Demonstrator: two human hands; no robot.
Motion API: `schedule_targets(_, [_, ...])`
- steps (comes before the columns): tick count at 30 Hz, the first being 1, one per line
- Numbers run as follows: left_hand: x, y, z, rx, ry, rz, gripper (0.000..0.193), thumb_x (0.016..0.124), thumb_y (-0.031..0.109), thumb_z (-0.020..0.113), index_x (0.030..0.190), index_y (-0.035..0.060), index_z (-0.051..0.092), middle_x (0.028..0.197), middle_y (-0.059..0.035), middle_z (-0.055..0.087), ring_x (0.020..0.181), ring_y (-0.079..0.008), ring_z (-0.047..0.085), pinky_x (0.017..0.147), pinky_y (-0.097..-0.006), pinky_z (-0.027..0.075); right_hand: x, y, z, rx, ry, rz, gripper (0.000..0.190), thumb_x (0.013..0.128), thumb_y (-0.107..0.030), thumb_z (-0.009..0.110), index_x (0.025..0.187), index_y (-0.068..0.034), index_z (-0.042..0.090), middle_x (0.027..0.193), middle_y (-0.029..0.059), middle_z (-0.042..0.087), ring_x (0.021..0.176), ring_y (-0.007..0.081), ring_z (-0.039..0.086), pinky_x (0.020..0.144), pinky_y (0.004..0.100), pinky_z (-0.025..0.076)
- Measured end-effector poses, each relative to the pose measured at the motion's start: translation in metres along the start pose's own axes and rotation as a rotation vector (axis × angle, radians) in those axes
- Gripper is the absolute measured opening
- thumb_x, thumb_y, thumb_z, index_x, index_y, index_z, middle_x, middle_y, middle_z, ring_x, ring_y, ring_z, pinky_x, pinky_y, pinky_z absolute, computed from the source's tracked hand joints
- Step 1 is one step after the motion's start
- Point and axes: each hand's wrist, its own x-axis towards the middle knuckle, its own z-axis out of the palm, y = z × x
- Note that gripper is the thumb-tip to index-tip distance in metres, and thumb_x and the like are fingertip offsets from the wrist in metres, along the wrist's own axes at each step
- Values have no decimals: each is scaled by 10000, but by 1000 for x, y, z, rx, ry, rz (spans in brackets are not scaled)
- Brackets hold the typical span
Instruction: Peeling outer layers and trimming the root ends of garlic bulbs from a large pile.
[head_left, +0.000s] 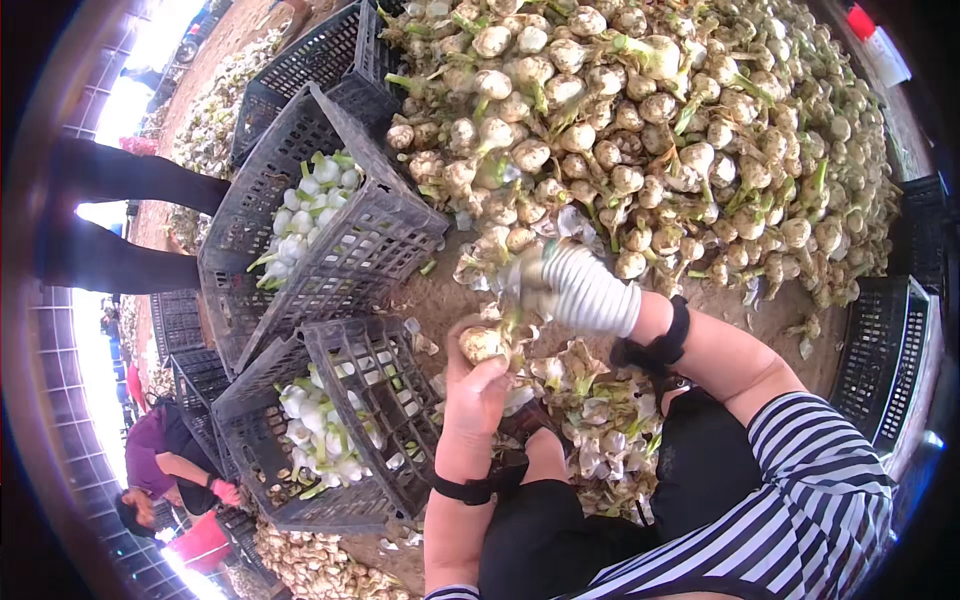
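My bare left hand (478, 382) grips a garlic bulb (482, 343) with brownish outer skin, the thumb pressed along its near side. My right hand (574, 289), in a white knitted glove, is just above and to the right of that bulb. Its fingers are blurred by motion, so what they hold, if anything, is unclear. Past the glove rises a large heap of unpeeled garlic (645, 142) with green stems attached. Loose papery garlic skins (604, 427) cover the ground between my legs.
Two black plastic crates (330, 255) (262, 480) with peeled white garlic stand to my left. Another black crate (881, 360) is at the right. A person's dark-trousered legs (142, 217) stand beyond the upper crate; a co-worker with pink gloves (225, 492) bends at lower left.
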Motion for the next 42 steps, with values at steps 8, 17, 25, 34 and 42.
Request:
schedule_targets(8, [-4,-18,24,337,131,274,682,605,-166,511,1196,111,315,1132,-64,447,1037,-186,497,856,-325,450,-11,-33,48,-106,212,-244,568,795,-118,592,1322,-143,380,1331,139,473,1230,335,453,1090,520,184])
schedule_targets(17, [-5,-10,28,135,113,166,728,623,-122,503,1272,75,240,1174,-93,441,1090,-241,475,917,-372,407,-8,-20,4,-286,9,-488,542,729,-156,588,1262,-135,487,827,34,524,804,245,526,708,378,419])
schedule_targets(25, [-2,-10,34,456,148,106,803,671,-111,521,1371,12,148,1224,-124,435,1115,-218,466,942,-352,388,-11,-19,12,-379,-56,-453,504,753,-196,554,1253,-174,487,797,-15,520,761,198,530,696,352,414])
schedule_targets(34, [4,1,-2,-42,180,-320,445,907,452,455,1132,71,497,962,-87,575,896,-287,580,691,-433,481,-5,-25,14,-460,58,-490,511,732,-180,631,1226,-130,514,740,-18,520,691,191,520,629,336,403])
schedule_targets(42, [2,-13,31,547,253,479,539,786,-37,609,1239,47,330,1097,-94,495,1016,-188,519,884,-325,443,-8,-27,32,1100,5,468,561,822,-236,677,1278,-6,442,1155,72,575,1036,114,520,876,278,438])
